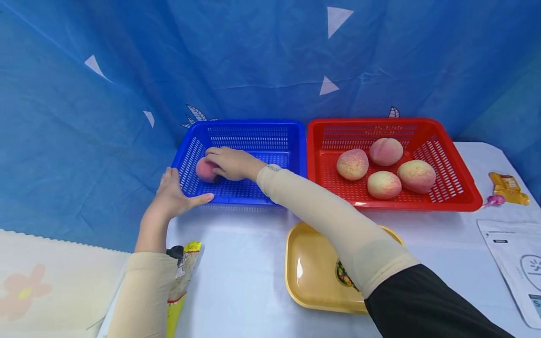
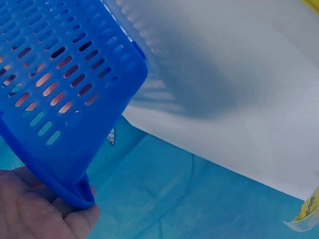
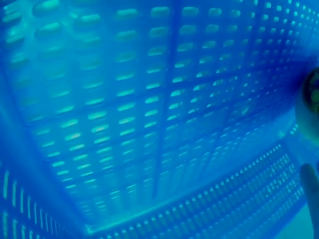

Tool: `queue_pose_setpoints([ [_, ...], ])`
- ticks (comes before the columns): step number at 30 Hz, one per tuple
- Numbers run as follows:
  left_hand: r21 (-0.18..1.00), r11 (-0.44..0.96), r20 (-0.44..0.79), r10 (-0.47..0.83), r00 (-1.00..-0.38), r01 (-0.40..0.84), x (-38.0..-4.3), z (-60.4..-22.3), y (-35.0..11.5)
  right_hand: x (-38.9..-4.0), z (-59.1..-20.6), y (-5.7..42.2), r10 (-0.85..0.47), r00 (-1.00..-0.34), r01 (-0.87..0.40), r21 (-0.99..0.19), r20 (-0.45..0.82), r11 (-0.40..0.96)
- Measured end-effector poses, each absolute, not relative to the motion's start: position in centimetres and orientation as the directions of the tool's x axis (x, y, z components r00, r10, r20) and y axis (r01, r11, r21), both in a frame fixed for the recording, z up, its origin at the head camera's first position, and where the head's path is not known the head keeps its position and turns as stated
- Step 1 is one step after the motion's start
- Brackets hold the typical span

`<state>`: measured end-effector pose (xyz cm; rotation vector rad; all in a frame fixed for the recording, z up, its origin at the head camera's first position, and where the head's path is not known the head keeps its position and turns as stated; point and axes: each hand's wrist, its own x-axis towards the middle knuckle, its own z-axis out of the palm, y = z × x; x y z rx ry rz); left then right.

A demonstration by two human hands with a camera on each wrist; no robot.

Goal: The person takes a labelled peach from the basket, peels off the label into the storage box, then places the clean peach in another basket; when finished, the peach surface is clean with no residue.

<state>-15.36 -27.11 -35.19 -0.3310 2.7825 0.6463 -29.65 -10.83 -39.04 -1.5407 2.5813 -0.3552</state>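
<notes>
A blue plastic basket [image 1: 258, 123] with slotted walls stands at the back left of the table. Inside its left end is a pinkish peach [image 1: 204, 171], which my right hand [image 1: 236, 163] holds from its right side. My left hand [image 1: 170, 197] grips the basket's near left corner, the thumb lying along the front rim. In the left wrist view, fingers [image 2: 79, 221] curl at the rim, and reddish colour shows through the slots. The right wrist view has mostly the basket's blue floor [image 3: 149, 119], with part of the peach [image 3: 306, 107] at the right edge.
Right beside it, a red basket [image 1: 458, 176] contains several peaches [image 1: 416, 176]. A yellow tray [image 1: 310, 277] sits in front, partly under my right forearm. A yellow packet [image 1: 179, 286] lies by my left forearm. Wrapped sweets [image 1: 508, 188] and a white pouch [image 1: 513, 263] lie at right.
</notes>
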Motion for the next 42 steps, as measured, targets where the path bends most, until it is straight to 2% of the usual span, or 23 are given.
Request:
queue_pose_setpoints([
  [6,0.402,0.871,-0.304,-0.165,-0.938,-0.283,-15.3,-35.2,-27.1,-29.9,-38.9,-10.4,-0.858,-0.513,-0.810,-0.342,0.022,0.476],
  [16,0.410,0.872,-0.305,-0.143,-0.942,-0.266,-15.2,-34.9,-27.1,-30.1,-38.9,-10.3,-0.873,-0.479,-0.851,-0.290,0.085,0.439],
  [22,0.409,0.871,-0.309,-0.149,-0.940,-0.272,-15.2,-34.8,-27.0,-30.0,-38.9,-10.2,-0.888,-0.458,-0.838,-0.345,0.028,0.422],
  [29,0.403,0.873,-0.307,-0.155,-0.939,-0.275,-15.1,-35.0,-27.0,-29.7,-38.5,-9.7,-0.900,-0.435,-0.853,-0.318,-0.005,0.414],
  [34,0.398,0.874,-0.307,-0.157,-0.939,-0.277,-15.1,-35.0,-27.0,-29.6,-38.2,-9.5,-0.885,-0.463,-0.831,-0.328,-0.040,0.449],
  [39,0.394,0.877,-0.308,-0.155,-0.939,-0.274,-15.2,-34.9,-27.1,-29.3,-37.5,-9.1,-0.850,-0.507,-0.797,-0.297,-0.141,0.525],
  [42,0.394,0.878,-0.306,-0.155,-0.939,-0.273,-15.2,-34.9,-27.2,-29.3,-37.1,-8.7,-0.840,-0.510,-0.792,-0.280,-0.187,0.543],
])
